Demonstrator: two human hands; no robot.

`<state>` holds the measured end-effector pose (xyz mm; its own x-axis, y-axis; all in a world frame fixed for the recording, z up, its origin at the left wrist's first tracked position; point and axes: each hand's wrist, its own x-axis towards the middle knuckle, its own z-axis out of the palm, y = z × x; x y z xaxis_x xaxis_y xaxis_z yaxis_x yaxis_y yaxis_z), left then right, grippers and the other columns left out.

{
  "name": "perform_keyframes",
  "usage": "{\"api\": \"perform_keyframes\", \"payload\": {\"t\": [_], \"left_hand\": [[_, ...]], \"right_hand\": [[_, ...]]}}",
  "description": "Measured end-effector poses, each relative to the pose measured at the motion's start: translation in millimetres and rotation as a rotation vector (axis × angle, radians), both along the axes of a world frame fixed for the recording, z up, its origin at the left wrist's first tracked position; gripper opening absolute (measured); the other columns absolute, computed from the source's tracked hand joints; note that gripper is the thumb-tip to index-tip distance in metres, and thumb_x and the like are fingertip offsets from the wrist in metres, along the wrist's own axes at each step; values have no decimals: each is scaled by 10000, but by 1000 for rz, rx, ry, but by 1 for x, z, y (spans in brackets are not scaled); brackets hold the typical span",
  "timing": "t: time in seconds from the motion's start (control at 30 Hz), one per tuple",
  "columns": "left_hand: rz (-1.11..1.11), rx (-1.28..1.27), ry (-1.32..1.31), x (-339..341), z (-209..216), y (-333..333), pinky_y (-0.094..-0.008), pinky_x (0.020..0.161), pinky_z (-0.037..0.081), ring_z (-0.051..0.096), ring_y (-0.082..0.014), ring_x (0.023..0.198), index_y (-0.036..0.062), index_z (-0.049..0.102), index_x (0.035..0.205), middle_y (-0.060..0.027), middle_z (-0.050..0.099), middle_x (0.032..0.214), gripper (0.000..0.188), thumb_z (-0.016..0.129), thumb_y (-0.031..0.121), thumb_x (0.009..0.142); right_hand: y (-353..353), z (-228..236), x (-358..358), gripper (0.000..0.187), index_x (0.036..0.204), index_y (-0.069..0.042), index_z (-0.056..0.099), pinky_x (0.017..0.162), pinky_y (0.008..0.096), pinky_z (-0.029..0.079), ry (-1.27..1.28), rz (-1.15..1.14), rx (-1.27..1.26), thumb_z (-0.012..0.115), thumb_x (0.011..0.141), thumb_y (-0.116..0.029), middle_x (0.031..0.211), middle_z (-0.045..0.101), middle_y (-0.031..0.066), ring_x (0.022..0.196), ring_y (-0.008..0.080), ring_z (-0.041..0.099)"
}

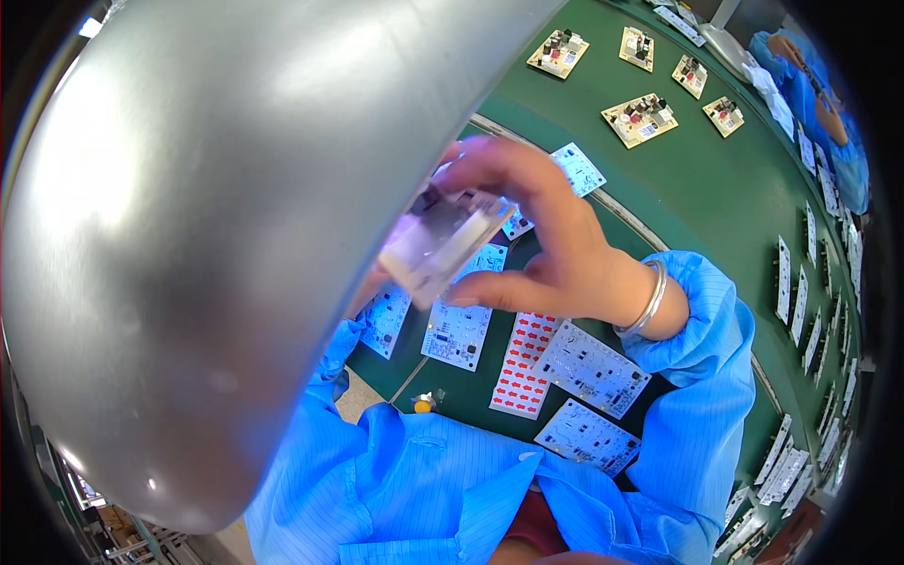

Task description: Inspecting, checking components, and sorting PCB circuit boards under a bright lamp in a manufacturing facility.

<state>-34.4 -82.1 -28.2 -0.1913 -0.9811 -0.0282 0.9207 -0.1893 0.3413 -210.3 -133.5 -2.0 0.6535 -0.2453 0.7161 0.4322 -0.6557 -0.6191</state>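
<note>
A circuit board (443, 247) with tall parts on it is tilted up off the green bench and blurred by motion. My right hand (541, 226) is closed on it, fingers over the far edge and thumb at the near edge. At the board's left edge, a small part of my left hand (365, 290) shows, its fingers against the board; the metal dome hides the rest. Below lie a white circuit board (457, 334) and another white circuit board (384, 320). A sheet of red arrow stickers (524, 367) lies near my right wrist, partly under a circuit board (591, 369).
A big silver metal dome (188, 235) covers the left side, close to my hands. Yellowish boards with components (640, 120) stand on the green surface (603, 188) at the far right. Many boards (783, 278) line the right edge. Another person's blue sleeve (800, 94) shows there.
</note>
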Motion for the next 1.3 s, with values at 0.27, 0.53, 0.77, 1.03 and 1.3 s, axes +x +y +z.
{"api": "perform_keyframes", "payload": {"t": [0.27,0.53,0.77,1.03,1.3], "left_hand": [[-82,-113,-2,-9,-3,6,-415,717,436,520,-292,888,102,77,1307,-193,360,1217,540,224,395,878],[-443,-693,-441,-3,-8,15,-449,812,381,525,-374,883,-22,132,1270,-277,492,1007,628,373,374,847],[-455,-694,-516,-1,-7,11,-434,780,396,538,-352,858,-33,240,1215,-290,503,961,602,414,393,827],[-400,-671,-450,6,4,7,-478,773,371,551,-344,762,-14,364,1119,-260,537,863,495,479,349,802],[-387,-737,-569,2,14,2,-416,694,382,535,-239,685,48,396,1098,-154,551,828,387,431,326,831]], "right_hand": [[-20,-8,8,482,1124,-5,345,844,329,387,-198,4,808,495,765,-290,1026,479,131,941,224,493],[-62,-28,2,567,903,20,540,540,312,469,-194,693,1695,369,707,-484,758,561,191,645,260,549],[-67,-24,-1,532,865,11,551,566,328,474,-210,814,1665,378,717,-469,757,578,172,657,271,573],[-76,-12,-33,378,957,-16,437,654,323,462,-328,-93,1086,568,729,-287,867,532,121,732,219,550],[-116,-35,-162,452,910,-29,430,645,311,446,301,-1270,-464,692,624,-262,882,489,97,779,226,524]]}}
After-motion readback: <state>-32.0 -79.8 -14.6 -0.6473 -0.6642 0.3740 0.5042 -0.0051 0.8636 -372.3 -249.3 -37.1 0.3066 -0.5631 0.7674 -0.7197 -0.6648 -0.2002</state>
